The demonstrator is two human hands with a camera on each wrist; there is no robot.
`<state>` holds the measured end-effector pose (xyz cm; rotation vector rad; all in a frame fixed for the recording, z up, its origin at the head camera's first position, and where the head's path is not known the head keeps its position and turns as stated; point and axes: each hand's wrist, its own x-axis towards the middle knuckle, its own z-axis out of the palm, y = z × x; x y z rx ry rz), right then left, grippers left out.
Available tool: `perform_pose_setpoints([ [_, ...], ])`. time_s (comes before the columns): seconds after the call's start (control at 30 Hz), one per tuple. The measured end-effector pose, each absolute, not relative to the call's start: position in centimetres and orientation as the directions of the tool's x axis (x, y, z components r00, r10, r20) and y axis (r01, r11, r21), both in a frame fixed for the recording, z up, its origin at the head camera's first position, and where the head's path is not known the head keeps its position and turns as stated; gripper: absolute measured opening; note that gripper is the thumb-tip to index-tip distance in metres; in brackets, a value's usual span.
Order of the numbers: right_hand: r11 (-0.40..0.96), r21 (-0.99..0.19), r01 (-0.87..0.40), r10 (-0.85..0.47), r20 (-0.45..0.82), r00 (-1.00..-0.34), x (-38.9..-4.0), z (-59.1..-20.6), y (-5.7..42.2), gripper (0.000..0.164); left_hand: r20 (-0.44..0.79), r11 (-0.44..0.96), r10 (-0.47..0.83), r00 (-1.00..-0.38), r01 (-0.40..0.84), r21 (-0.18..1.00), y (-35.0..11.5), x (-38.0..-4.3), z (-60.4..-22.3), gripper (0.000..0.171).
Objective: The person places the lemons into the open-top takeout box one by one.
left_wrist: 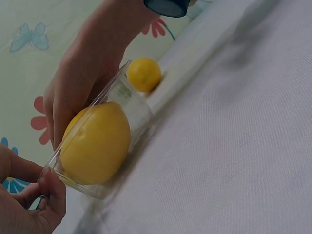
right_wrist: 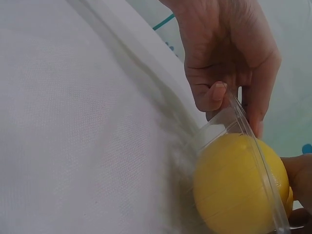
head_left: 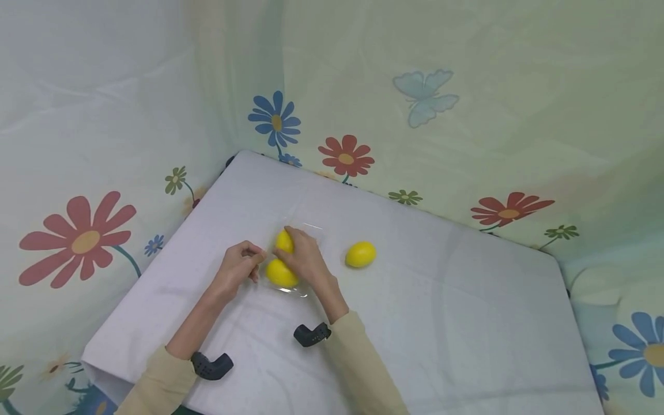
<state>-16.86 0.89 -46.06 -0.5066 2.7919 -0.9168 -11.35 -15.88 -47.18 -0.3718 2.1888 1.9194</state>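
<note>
A clear plastic container (head_left: 297,293) stands on the white-covered table with two yellow lemons in it. The near lemon (head_left: 282,274) shows plainly through the wall in both wrist views. My left hand (head_left: 236,270) pinches the container's left rim between thumb and fingers, as the right wrist view shows. From the right, my right hand (head_left: 309,259) reaches over the container and grips the far lemon (head_left: 283,242), thumb on its near side and fingers on its far side. Its fingertips are partly hidden in the left wrist view. A third lemon (head_left: 361,254) lies outside, right of the container.
The white cloth (head_left: 467,323) covers the table and has soft creases. Fabric walls with printed flowers (head_left: 346,157) and a butterfly stand along the table's back and sides. A dark wrist camera (head_left: 211,366) sits on the left forearm, another (head_left: 312,334) on the right.
</note>
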Motion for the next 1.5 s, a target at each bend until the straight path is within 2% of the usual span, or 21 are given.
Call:
perform_pose_setpoints([
  [0.5,0.781,-0.540,-0.312,-0.389,-0.030,-0.921,-15.7,-45.0,2.1,0.058,-0.315,0.116,-0.065,-0.947,-0.321,0.940,-15.6,-11.2,-47.1,0.026],
  [0.77,0.756,-0.577,-0.309,-0.383,-0.007,-0.924,-14.6,-43.8,3.6,0.054,-0.313,0.104,-0.067,-0.947,-0.319,0.942,-15.5,-11.2,-47.1,0.024],
  [1.07,0.564,-0.717,-0.409,-0.442,0.157,-0.883,-12.9,-43.0,7.1,0.043,-0.302,0.134,-0.072,-0.950,-0.310,0.941,-15.5,-11.1,-46.9,0.024],
  [1.23,0.540,-0.702,-0.464,-0.394,0.276,-0.877,-12.1,-43.4,9.9,0.036,-0.308,0.130,-0.063,-0.949,-0.314,0.940,-15.4,-11.1,-46.9,0.024],
  [1.4,0.552,-0.678,-0.485,-0.316,0.368,-0.875,-12.6,-43.9,12.4,0.034,-0.316,0.136,-0.067,-0.947,-0.322,0.937,-15.5,-11.2,-46.8,0.025],
  [1.5,0.577,-0.630,-0.519,-0.287,0.438,-0.852,-13.0,-44.4,13.7,0.034,-0.320,0.142,-0.063,-0.945,-0.326,0.935,-15.6,-11.2,-46.8,0.025],
])
